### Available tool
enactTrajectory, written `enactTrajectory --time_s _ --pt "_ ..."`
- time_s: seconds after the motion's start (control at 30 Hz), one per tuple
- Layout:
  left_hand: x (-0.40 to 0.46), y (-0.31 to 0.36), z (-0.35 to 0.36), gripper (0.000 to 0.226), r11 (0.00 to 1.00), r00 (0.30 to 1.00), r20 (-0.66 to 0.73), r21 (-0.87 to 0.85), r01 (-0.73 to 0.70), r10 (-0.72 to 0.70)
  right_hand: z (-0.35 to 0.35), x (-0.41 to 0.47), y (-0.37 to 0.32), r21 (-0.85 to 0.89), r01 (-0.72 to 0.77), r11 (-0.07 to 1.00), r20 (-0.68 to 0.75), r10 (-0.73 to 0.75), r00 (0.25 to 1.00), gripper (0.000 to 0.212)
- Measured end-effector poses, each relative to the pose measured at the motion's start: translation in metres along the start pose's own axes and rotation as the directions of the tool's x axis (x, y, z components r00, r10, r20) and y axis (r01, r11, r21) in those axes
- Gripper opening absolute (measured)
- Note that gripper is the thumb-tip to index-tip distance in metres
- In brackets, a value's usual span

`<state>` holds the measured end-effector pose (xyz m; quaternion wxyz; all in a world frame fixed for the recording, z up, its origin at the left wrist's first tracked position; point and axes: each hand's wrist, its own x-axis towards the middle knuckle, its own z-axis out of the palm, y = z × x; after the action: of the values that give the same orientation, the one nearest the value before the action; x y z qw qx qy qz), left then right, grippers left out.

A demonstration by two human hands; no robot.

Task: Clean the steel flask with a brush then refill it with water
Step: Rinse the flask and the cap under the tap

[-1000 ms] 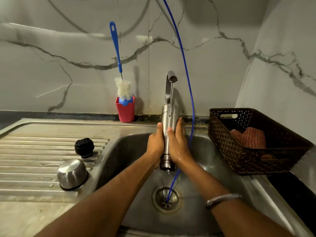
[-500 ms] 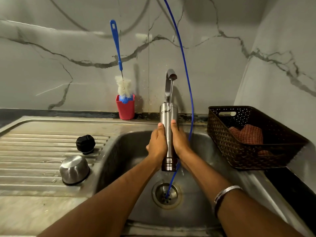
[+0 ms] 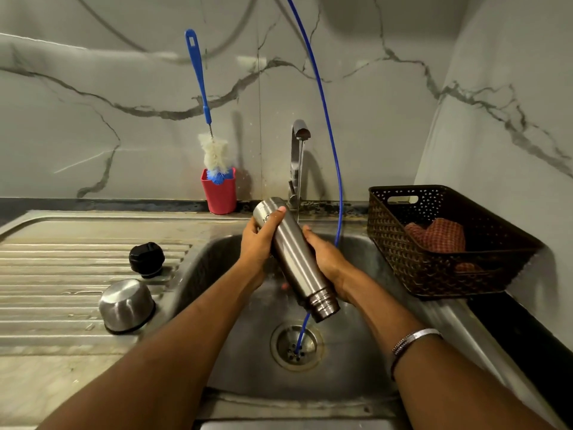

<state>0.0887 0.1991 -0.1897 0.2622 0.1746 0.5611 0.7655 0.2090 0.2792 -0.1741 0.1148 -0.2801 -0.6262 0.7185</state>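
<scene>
While both hands tilt flask (image 3: 294, 262): wet steel sink (image 3: 217, 352), marble-look walls (image 3: 93, 103).

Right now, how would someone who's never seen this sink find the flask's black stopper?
Start at the ribbed steel draining board left of the sink bowl. Two loose pieces sit near its right edge: a shiny steel cup lying upside down, and just behind it the black stopper, small, round, dark and ridged.

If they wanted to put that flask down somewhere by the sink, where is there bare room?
The ribbed draining board lies bare left of the black cap and steel cup, and behind them toward the red cup. The basket fills the right side, and hands, flask and blue tube crowd the basin.
</scene>
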Motion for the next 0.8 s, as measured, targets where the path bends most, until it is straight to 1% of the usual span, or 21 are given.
enactTrajectory --time_s 0.07,0.1,0.13,0.2,0.23,0.27,0.3,0.33,0.37,0.4,0.43,0.47,0.5,0.53,0.57,0.6,0.63,0.7,0.73,0.77,0.8 --pt "0.002 -0.002 -0.001 0.067 0.998 0.995 -0.1 -0.066 -0.018 0.012 -0.003 0.004 0.0 -0.165 0.034 0.986 -0.069 -0.046 0.997 0.051" --pt "0.005 -0.002 -0.004 0.07 0.994 0.986 -0.164 -0.111 -0.021 0.002 -0.007 0.006 0.002 -0.243 0.021 0.97 -0.096 -0.046 0.994 0.053" --pt "0.01 -0.003 -0.008 0.076 0.988 0.973 -0.231 -0.155 -0.027 -0.01 -0.012 0.006 0.004 -0.284 -0.012 0.959 -0.116 -0.022 0.993 0.057" --pt "0.017 -0.004 -0.018 0.097 0.977 0.931 -0.358 -0.212 -0.006 -0.072 -0.02 0.004 0.009 -0.281 -0.068 0.957 -0.143 0.028 0.989 0.062" --pt "0.019 -0.005 -0.022 0.108 0.973 0.911 -0.397 -0.23 0.021 -0.113 -0.021 0.002 0.01 -0.262 -0.065 0.963 -0.182 0.017 0.983 0.063" --pt "0.02 -0.007 -0.025 0.115 0.967 0.896 -0.413 -0.248 0.063 -0.164 -0.021 0.002 0.01 -0.231 -0.033 0.972 -0.25 -0.027 0.968 0.062" --pt "0.02 -0.009 -0.024 0.12 0.962 0.884 -0.418 -0.252 0.108 -0.209 -0.02 0.004 0.01 -0.215 0.03 0.976 -0.331 -0.102 0.938 0.059" --pt "0.018 -0.01 -0.021 0.12 0.968 0.87 -0.437 -0.199 0.152 -0.227 -0.019 0.009 0.01 -0.241 0.109 0.964 -0.403 -0.202 0.892 0.055" --pt "0.014 -0.011 -0.017 0.116 0.98 0.861 -0.471 -0.052 0.19 -0.191 -0.018 0.014 0.009 -0.305 0.183 0.935 -0.451 -0.31 0.837 0.053" --pt "0.011 -0.012 -0.014 0.107 0.957 0.863 -0.496 0.192 0.217 -0.096 -0.016 0.019 0.008 -0.392 0.233 0.89 -0.468 -0.41 0.783 0.052" --pt "0.007 -0.014 -0.011 0.092 0.85 0.877 -0.476 0.49 0.194 0.074 -0.013 0.022 0.008 -0.489 0.248 0.836 -0.467 -0.491 0.735 0.05" --pt "0.004 -0.015 -0.01 0.074 0.667 0.892 -0.353 0.741 0.081 0.283 -0.011 0.026 0.007 -0.58 0.237 0.779 -0.459 -0.553 0.695 0.046" --pt "0.002 -0.015 -0.009 0.06 0.497 0.893 -0.141 0.861 -0.102 0.427 -0.009 0.029 0.006 -0.654 0.218 0.725 -0.447 -0.602 0.662 0.043" --pt "-0.001 -0.015 -0.009 0.058 0.375 0.878 0.084 0.882 -0.286 0.471 -0.007 0.034 0.005 -0.704 0.194 0.683 -0.44 -0.634 0.636 0.041" --pt "-0.004 -0.017 -0.008 0.061 0.337 0.865 0.252 0.845 -0.416 0.435 -0.006 0.038 0.005 -0.726 0.175 0.665 -0.442 -0.646 0.622 0.039" --pt "-0.005 -0.021 -0.01 0.062 0.366 0.863 0.356 0.797 -0.48 0.358 -0.007 0.041 0.004 -0.722 0.169 0.671 -0.45 -0.641 0.622 0.036" --pt "-0.005 -0.024 -0.012 0.061 0.41 0.866 0.416 0.764 -0.498 0.277 -0.008 0.044 0.003 -0.704 0.172 0.689 -0.454 -0.623 0.637 0.032" --pt "-0.001 -0.029 -0.02 0.053 0.485 0.846 0.511 0.707 -0.515 0.154 -0.008 0.047 0.002 -0.667 0.189 0.721 -0.437 -0.583 0.685 0.026" --pt "0.001 -0.031 -0.026 0.055 0.504 0.831 0.545 0.689 -0.521 0.114 -0.007 0.046 0.001 -0.654 0.202 0.729 -0.426 -0.575 0.699 0.025" --pt "0.002 -0.032 -0.031 0.07 0.483 0.818 0.569 0.694 -0.534 0.089 -0.005 0.048 0.0 -0.645 0.211 0.735 -0.424 -0.573 0.702 0.025" --pt "0.004 -0.034 -0.035 0.088 0.44 0.802 0.591 0.7 -0.563 0.086 -0.003 0.049 0.0 -0.627 0.222 0.746 -0.431 -0.57 0.699 0.027"
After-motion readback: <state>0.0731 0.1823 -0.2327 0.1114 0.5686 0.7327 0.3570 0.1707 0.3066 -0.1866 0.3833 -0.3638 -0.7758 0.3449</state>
